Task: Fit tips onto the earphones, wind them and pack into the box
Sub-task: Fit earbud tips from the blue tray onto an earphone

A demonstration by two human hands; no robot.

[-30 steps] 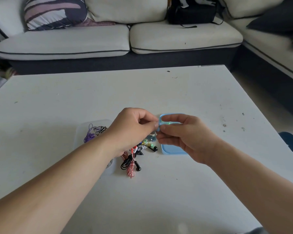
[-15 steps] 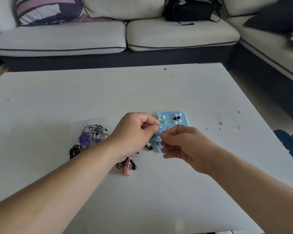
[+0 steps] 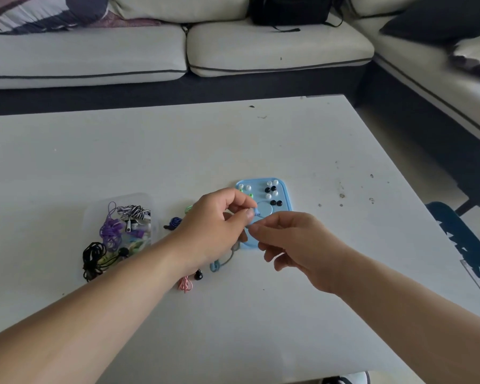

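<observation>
The left hand [image 3: 219, 225] is curled, its thumb and forefinger pinching the bud of a blue earphone [image 3: 257, 212] just above the table. The right hand [image 3: 297, 242] meets it from the other side. Its thumb and forefinger are pinched on the thin cable just under the bud, and the other fingers are loosely bent. The rest of the blue cable hangs below the left hand and loops on the table [image 3: 261, 328].

Behind the hands lies a blue tray [image 3: 286, 195] holding loose tips [image 3: 273, 189] in white, black and green. To the left stands a clear box [image 3: 147, 202] with wound earphones inside, a purple set [image 3: 110, 231] and a black-and-white striped set [image 3: 135, 212] among them. A black set [image 3: 94, 259] lies tangled at the box's near corner. A dark blue set [image 3: 175, 221] lies between the box and the left hand, and a pink cable [image 3: 185, 284] and a black bud [image 3: 198, 274] show under the left wrist.

Beyond the table are a pale sofa [image 3: 261, 51] and a black bag [image 3: 288, 9].
</observation>
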